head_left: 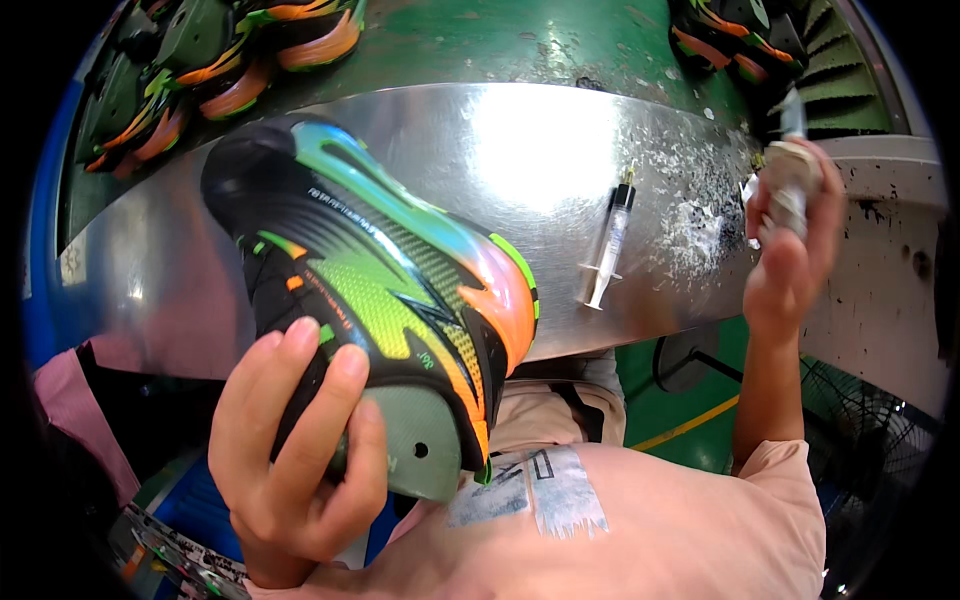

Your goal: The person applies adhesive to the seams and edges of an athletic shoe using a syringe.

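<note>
My left hand (300, 440) grips a black, green and orange sports shoe upper (375, 270) from below, its fingers wrapped round the collar end. A grey-green shoe last (425, 455) fills the upper and sticks out at the collar. The shoe is tilted, with its toe toward the far left. At the right, my right hand (795, 255) is closed round a tool (790, 165) with a pale, wrapped-looking handle and a narrow bright tip pointing away; its exact kind is blurred. Between my hands a syringe (612, 240) with a black collar lies on the metal table.
The shiny metal tabletop (430, 110) carries white residue (695, 235) near my right hand. Several similar shoes on lasts (235, 70) stand at the far left, more shoes (735, 40) at the far right. A green ribbed rack (845, 70) and a pale ledge (880, 240) border the right side.
</note>
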`<state>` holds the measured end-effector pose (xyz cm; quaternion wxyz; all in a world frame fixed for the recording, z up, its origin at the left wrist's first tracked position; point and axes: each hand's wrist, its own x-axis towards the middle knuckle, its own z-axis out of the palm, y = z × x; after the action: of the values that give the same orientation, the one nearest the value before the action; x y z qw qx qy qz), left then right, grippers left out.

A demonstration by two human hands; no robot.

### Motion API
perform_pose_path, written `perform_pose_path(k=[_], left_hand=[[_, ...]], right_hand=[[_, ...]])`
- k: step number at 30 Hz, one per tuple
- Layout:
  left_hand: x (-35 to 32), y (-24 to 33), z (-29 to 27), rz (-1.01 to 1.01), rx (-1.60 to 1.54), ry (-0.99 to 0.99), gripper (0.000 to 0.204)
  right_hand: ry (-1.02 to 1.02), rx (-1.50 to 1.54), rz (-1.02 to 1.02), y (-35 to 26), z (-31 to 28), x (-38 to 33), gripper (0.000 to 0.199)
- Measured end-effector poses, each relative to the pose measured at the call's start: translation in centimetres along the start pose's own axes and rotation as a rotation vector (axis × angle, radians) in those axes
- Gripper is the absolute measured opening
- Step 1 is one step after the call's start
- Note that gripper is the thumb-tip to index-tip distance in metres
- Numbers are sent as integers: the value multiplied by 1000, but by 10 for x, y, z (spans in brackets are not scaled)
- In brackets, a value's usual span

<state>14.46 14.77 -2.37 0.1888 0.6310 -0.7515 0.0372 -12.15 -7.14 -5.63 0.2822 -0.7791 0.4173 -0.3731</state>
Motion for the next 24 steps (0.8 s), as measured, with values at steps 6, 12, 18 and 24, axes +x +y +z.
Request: perform_pose_path(k=[6, 12, 18, 24], left_hand=[[-5, 5, -10, -30, 65, -43, 16], [-2, 8, -13, -24, 109, -41, 14], [-6, 0, -11, -45, 108, -42, 13], [-1, 2, -7, -17, 67, -52, 11]], right_hand=[[-271, -23, 168, 27, -15, -46, 53], [-261, 909, 577, -13, -24, -52, 57], [-629, 1356, 622, -66, 15, -38, 81], [-588, 1300, 896, -90, 30, -41, 119]])
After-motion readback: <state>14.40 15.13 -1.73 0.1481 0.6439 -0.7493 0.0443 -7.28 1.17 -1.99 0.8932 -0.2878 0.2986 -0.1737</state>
